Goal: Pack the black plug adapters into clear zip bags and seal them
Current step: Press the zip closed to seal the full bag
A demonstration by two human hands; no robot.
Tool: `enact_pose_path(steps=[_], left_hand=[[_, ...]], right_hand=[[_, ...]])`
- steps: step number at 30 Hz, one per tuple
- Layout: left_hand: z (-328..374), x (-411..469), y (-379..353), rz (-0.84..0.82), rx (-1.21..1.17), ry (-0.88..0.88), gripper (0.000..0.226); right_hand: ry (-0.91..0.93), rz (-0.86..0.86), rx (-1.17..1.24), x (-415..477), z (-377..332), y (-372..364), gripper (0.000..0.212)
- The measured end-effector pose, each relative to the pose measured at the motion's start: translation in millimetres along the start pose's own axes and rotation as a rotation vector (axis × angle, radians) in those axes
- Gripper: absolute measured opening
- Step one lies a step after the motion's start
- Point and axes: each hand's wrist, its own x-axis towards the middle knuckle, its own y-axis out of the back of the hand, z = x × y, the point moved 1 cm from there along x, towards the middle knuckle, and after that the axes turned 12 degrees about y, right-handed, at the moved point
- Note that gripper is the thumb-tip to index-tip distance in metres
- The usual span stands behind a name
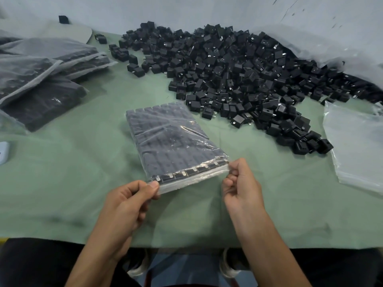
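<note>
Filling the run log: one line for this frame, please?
stage: sealing | left hand: pinches zip edge, left corner | right hand: pinches right corner | filled zip bag: flat on green table | loose adapters: piled behind

Bare green cloth (62, 183) lies open left of the filled bag (170, 141). Loose adapters (238, 75) crowd the far right; stacked packed bags (41, 79) block the far left

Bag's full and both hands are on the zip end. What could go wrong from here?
1. The filled bag is packed right up to its mouth, with metal prongs against the zip strip; the seal may not close fully.
2. The left hand and right hand pinch only the corners, so the middle could stay open.
3. Prongs might puncture the thin film.
</note>
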Motion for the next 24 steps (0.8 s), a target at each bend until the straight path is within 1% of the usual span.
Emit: enact_pose_path(steps=[4,6,9,11,13,15,16,17,19,21,24], left_hand=[[-4,2,0,0.02,-0.001,0.01,0.026],[-5,3,2,0.035,-0.004,0.012,0.026],[-5,2,1,0.081,-0.046,0.015,0.024],[-10,-1,-8,0.137,-0.188,0.047,0.019],[-21,-7,-26,0.131,-0.436,0.159,0.019],[-30,-15,-52,0.009,-0.64,0.318,0.033],[-32,-18,-65,-0.057,-0.681,0.391,0.039],[-31,-20,-77,-0.106,-0.694,0.437,0.041],[-26,-16,-96,-0.149,-0.693,0.439,0.031],[-20,-7,-110,-0.118,-0.674,0.409,0.016],[-16,1,-120,-0.052,-0.611,0.415,0.014]], right_hand=[[0.093,-0.021,-0.002,2,2,3,0.027],[0.151,-0.067,-0.042,3,4,4,0.028],[0.167,-0.137,-0.112,4,6,4,0.029],[0.157,-0.178,-0.145,3,8,6,0.029],[0.143,-0.214,-0.158,2,10,6,0.028],[0.129,-0.241,-0.141,0,11,6,0.028],[0.121,-0.253,-0.128,-2,11,6,0.028],[0.114,-0.267,-0.119,-3,11,6,0.028],[0.105,-0.289,-0.105,-7,11,9,0.028],[0.111,-0.302,-0.1,-9,10,11,0.028],[0.139,-0.328,-0.127,-8,8,12,0.034]])
